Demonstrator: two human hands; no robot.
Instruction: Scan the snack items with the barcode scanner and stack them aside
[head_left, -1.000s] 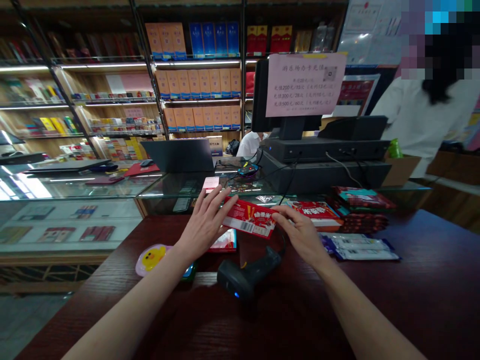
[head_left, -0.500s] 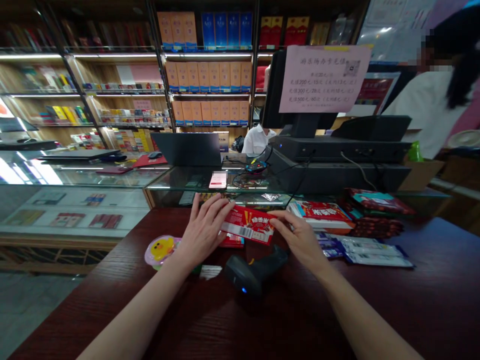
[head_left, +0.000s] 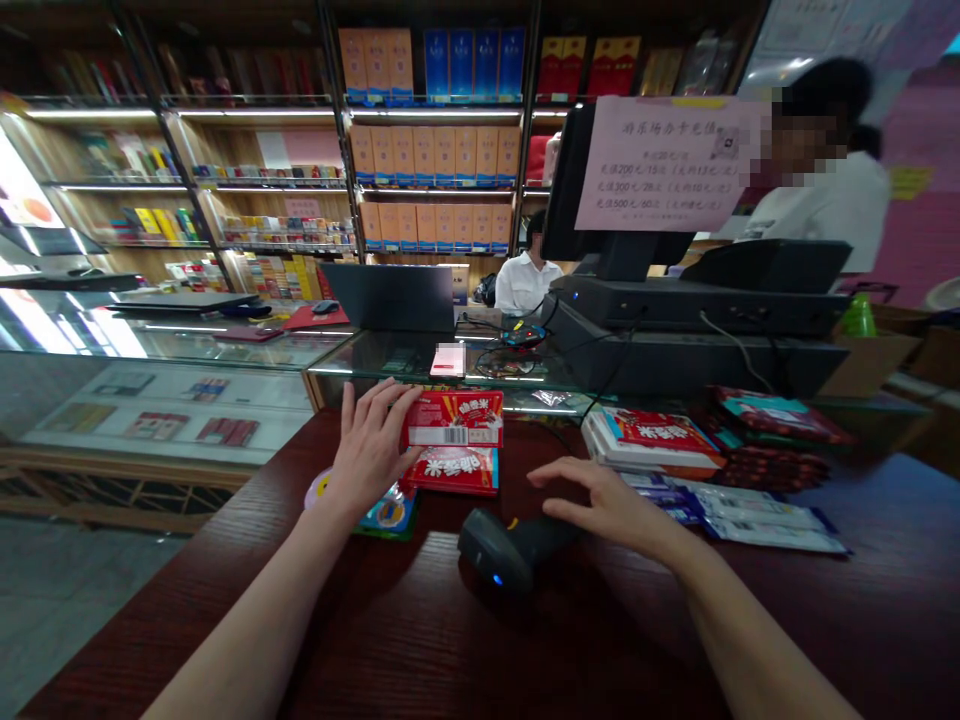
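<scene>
My left hand (head_left: 373,445) grips the left end of a red snack box (head_left: 456,418), thumb below and fingers above. The box's barcode strip faces me. A second red snack box (head_left: 454,471) lies just in front of it on the dark wooden table. Under my left wrist sit a blue and green package (head_left: 391,513) and a partly hidden purple and yellow item (head_left: 319,492). My right hand (head_left: 596,503) is empty, thumb and fingers apart. It hovers beside the handle of a black barcode scanner (head_left: 495,550) showing a blue light.
On the right are a red and white snack box stack (head_left: 652,440), blue-white packets (head_left: 765,515) and dark red bags (head_left: 772,415). Behind stand a glass counter (head_left: 375,355) with a phone (head_left: 448,360), a laptop (head_left: 397,298) and a monitor with a pink sign (head_left: 660,165). Two people are beyond.
My right hand has let go of the red snack box and moved slightly down toward the scanner. My left hand has shifted the box left and back, uncovering the second box.
</scene>
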